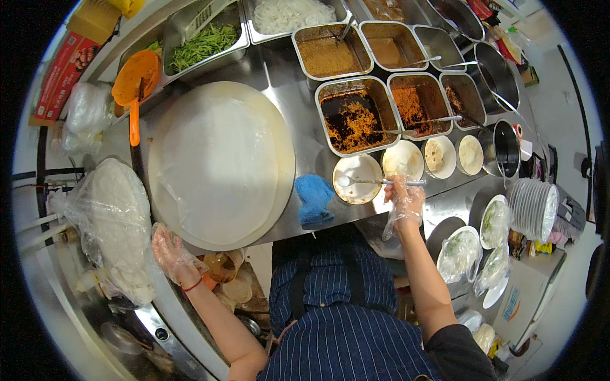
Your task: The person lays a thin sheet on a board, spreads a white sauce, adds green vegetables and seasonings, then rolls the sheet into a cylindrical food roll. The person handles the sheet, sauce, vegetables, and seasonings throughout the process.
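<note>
My right hand [405, 202], in a thin see-through glove, is closed round the handle of a metal spoon [368, 181]. The spoon's bowl carries something white and hangs over a white bowl [357, 193] at the counter's front edge. My left hand [170, 254], also gloved, holds nothing. Its fingers are apart, beside the near left rim of a large round pale board [279, 197]. A thin translucent sheet [210, 146] covers much of that board. Between the board and the white bowl lies a crumpled blue cloth [314, 200].
Steel trays of sauces [356, 120], some with spoons, stand behind several small bowls [438, 157]. Shredded greens [204, 47] and white strips [292, 16] fill trays at the back. An orange ladle [135, 124] sits back left; plastic-covered plates [459, 254] and stacked plates [532, 209] are right.
</note>
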The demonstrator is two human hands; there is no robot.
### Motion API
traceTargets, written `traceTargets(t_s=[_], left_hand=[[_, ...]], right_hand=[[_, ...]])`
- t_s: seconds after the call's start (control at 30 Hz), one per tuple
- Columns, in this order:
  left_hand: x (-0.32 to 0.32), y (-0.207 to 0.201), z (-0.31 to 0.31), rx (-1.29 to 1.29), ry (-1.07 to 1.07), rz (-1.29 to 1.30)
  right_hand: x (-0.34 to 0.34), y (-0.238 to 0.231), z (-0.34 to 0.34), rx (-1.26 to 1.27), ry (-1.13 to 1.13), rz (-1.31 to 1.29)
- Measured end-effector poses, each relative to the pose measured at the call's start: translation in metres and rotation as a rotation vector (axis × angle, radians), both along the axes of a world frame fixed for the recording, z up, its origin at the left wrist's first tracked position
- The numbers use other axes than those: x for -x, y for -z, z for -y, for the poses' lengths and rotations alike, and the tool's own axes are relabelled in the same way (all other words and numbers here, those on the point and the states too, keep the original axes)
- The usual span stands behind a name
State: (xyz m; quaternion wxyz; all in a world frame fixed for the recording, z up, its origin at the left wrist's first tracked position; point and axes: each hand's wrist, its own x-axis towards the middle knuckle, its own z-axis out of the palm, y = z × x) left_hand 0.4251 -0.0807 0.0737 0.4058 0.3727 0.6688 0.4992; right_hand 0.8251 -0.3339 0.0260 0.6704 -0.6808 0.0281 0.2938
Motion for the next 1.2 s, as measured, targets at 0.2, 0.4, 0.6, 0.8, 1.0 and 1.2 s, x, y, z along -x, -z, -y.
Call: traceTargets(t_s=[0.2,0.4,0.6,0.8,1.0,1.2], left_hand=[[0.029,0.011,0.002,-0.015,-0.012,0.058],[0.060,0.037,-0.016,0.042,-0.168,0.150],[0.092,0.023,-0.037,0.063,-0.118,0.052],[0.116,0.016,-0.059,0.086,-0.123,0.151],[0.125,0.017,-0.087,0.133,-0.074,0.132],[0.126,0.037,-0.118,0.088,0.044,0.161]], right_hand=[[0.006,-0.049,-0.012,0.064,-0.117,0.190],[0.054,-0.087,-0.068,-0.014,-0.195,0.184],[0.144,-0.094,-0.190,-0.106,-0.312,0.099],[0.177,-0.084,-0.316,-0.321,-0.273,0.130],[0.138,-0.083,-0.339,-0.211,-0.162,0.393],[0.118,-0.081,-0.245,0.027,-0.101,0.432]])
